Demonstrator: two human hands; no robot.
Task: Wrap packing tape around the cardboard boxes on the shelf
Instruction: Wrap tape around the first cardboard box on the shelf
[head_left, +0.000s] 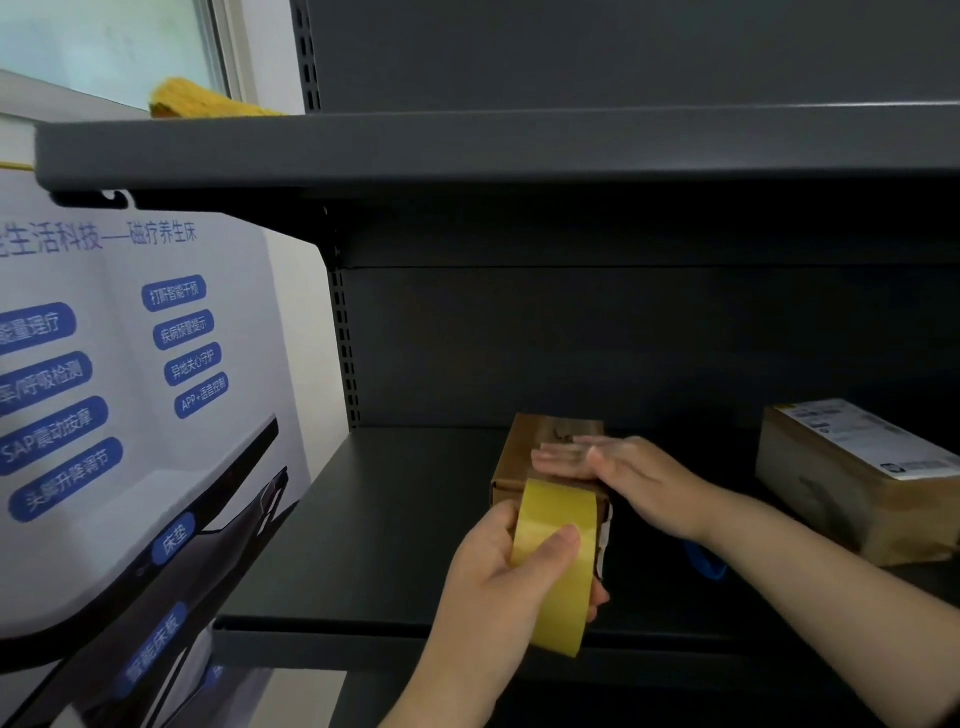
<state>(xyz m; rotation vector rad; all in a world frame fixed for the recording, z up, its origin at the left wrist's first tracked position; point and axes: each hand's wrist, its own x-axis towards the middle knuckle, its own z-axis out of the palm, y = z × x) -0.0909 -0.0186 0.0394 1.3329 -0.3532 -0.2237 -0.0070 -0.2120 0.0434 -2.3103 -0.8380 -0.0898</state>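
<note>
A small brown cardboard box stands on the dark shelf, left of centre. My right hand lies flat on the box's top with straight fingers. My left hand grips a roll of yellowish packing tape held against the box's near face, thumb over the roll's outer band. The tape's free end is hidden under my right hand. A larger cardboard box with a white label lies on the same shelf at the right.
An upper shelf overhangs the work area, with a yellow object on its left end. A blue item lies behind my right forearm. A printed poster stands left of the shelf unit.
</note>
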